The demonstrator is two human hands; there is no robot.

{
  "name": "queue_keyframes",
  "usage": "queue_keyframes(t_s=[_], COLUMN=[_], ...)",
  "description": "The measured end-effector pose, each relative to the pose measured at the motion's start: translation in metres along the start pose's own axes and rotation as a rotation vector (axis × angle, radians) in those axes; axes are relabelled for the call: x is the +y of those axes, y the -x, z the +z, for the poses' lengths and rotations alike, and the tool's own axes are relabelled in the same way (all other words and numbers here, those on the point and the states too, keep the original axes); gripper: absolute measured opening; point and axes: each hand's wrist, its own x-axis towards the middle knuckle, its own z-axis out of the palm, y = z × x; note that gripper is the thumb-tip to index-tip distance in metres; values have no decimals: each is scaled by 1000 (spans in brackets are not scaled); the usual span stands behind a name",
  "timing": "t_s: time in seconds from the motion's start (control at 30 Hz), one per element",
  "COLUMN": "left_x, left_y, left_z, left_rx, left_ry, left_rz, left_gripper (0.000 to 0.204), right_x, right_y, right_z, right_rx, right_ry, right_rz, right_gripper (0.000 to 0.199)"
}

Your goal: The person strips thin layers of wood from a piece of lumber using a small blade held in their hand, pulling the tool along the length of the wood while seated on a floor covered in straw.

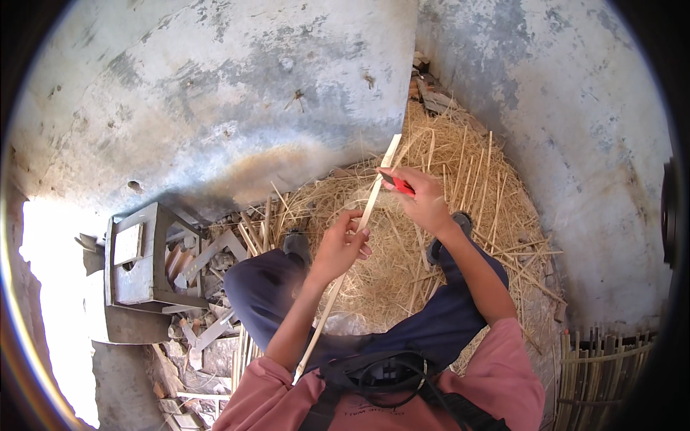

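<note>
A long pale strip [372, 200], which looks like split bamboo, slants from my lap up toward the wall. My left hand [341, 246] is closed around its middle, the fingers wrapped about it. Higher up, my right hand [425, 201] grips a knife [404, 188] with a red handle. Its dark blade lies against the strip or just over it, below the strip's far end; I cannot tell whether it cuts in. The strip's lower end comes down beside my left forearm, near my shirt.
Straw-like shavings [381, 273] and loose strips cover the floor between and beyond my bent legs. At left stands a grey wooden box frame [154, 255] amid rubble. Worn walls [287, 86] rise ahead and at right. A bundle of upright sticks [600, 373] stands at lower right.
</note>
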Motion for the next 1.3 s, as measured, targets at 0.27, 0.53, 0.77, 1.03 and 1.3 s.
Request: queue_keyframes(t_s=[0.27, 0.53, 0.77, 1.03, 1.3], left_x=[-2, 33, 17, 41, 49], left_y=[-5, -7, -17, -11, -23], left_z=[19, 30, 28, 36, 35], left_rx=[77, 97, 268, 225, 365], left_ry=[-50, -51, 41, -114, -134], left_rz=[76, -19, 124, 93, 224], left_gripper=[47, 56, 30, 39, 41], right_x=[4, 0, -12, 5, -11], right_y=[4, 6, 4, 2, 4], right_z=[2, 14, 4, -2, 2], right_rx=[-80, -38, -4, -10, -7], right_ry=[41, -64, -238, -238, -428], right_rz=[-51, -59, 107, 103, 304], right_gripper=[48, 41, 27, 24, 35])
